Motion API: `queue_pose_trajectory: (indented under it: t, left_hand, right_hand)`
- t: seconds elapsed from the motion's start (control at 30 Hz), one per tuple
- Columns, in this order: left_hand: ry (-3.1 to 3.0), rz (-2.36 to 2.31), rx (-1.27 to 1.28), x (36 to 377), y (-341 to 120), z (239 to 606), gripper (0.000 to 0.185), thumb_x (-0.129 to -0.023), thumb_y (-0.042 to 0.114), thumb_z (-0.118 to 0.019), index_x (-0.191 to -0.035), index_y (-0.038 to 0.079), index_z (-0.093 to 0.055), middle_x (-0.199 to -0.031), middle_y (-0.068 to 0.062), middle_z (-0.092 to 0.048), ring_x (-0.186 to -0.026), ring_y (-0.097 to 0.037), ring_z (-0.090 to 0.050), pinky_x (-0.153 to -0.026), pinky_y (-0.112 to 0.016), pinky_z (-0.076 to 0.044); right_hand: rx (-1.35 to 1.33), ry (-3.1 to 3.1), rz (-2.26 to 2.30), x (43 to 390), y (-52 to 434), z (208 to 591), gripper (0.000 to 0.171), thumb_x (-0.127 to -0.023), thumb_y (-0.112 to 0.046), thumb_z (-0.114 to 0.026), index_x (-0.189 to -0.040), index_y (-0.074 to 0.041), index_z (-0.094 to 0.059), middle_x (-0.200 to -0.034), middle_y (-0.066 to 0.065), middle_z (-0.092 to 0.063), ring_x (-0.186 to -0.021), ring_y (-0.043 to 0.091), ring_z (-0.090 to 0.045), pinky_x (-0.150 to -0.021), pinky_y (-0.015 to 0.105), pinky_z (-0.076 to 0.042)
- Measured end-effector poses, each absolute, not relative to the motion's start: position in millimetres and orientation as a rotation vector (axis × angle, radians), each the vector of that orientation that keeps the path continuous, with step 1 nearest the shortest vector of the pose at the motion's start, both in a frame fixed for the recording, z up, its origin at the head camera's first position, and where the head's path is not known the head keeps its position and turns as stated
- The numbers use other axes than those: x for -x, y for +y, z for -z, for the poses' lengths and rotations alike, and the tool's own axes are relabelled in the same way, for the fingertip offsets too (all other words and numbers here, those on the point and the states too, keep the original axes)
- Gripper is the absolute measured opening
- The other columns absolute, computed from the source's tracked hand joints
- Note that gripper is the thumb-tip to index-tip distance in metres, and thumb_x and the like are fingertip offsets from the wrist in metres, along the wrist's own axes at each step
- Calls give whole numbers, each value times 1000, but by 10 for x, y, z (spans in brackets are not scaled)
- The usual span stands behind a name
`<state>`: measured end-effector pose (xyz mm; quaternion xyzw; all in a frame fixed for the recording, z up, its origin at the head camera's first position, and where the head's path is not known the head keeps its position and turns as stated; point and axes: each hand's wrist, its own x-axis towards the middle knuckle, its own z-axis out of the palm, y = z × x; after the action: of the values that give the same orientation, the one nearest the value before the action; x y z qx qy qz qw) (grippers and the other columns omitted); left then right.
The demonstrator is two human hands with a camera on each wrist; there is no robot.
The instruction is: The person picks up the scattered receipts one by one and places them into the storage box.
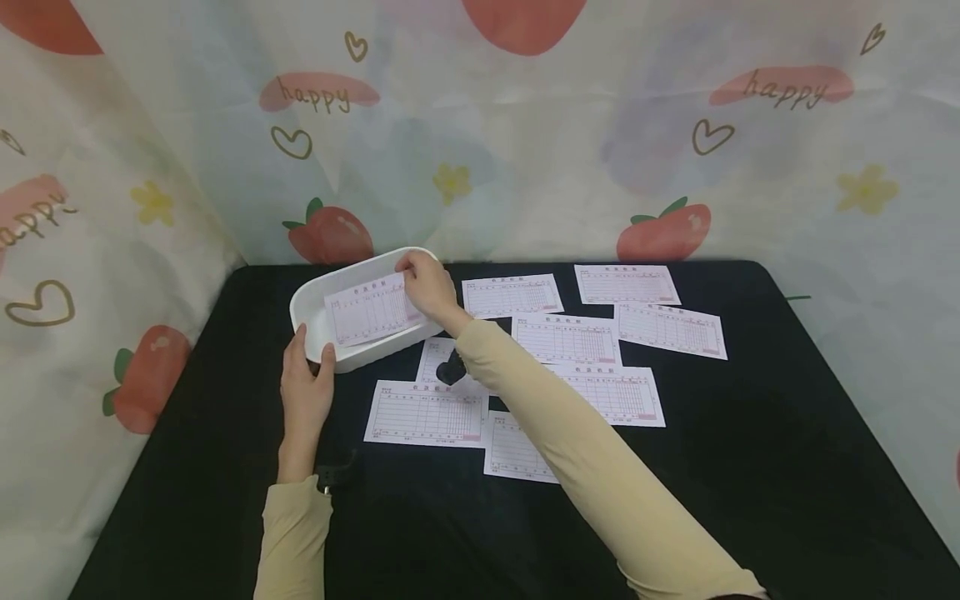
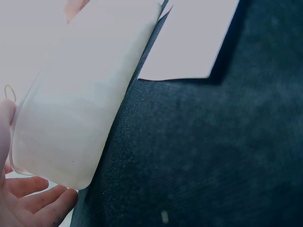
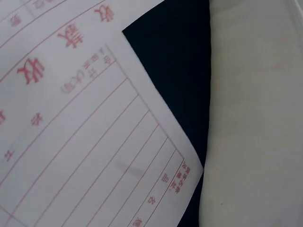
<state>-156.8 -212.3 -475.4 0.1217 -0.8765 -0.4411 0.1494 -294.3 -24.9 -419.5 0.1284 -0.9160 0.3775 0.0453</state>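
A white oblong plastic tray (image 1: 375, 354) stands tilted across the far left of the black table. At its near left corner my left hand (image 1: 306, 396) grips it, thumb and fingers spread around the end; the left wrist view shows the fingers (image 2: 52, 201) against the tray's end wall. My right hand (image 1: 431, 287) reaches over the tray's right end and pinches the right edge of a printed receipt slip (image 1: 367, 310), which lies slanted inside the tray. In the right wrist view, loose receipt slips (image 3: 94, 142) lie beside the tray wall (image 3: 255, 118); that hand's fingers are out of that view.
Several more receipt slips (image 1: 427, 412) lie spread over the table's middle and right of the tray, some overlapping. The right forearm crosses above some of them. A patterned curtain (image 1: 525, 167) hangs behind the black table (image 1: 750, 467).
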Motion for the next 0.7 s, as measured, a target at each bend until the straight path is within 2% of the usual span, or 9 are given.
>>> queue_pose_trajectory:
  t: [0.33,0.7]
  left_hand:
    - [-2514,1277,-340,1559,-2119,4757,62,-99,30,-49,-153,13,-23,-156,-17,-27,-140,-39,-35,-111,-55,-34]
    - [-2514,1282,-338,1552,-2120,4745,63,-99,30,-49,-153,14,-22,-157,-16,-27,-141,-39,-33,-112,-57,-32]
  right_hand:
    - [-550,-2892,-936,2948,-240,4221,28,-95,-10,-48,-115,-11,-67,-119,5,-64,-109,17,-59,-96,30,-48]
    - [-571,-2952,-912,2904,-146,4062,34,-96,-15,-48,-128,-14,-59,-131,5,-57,-109,20,-59,-92,38,-50]
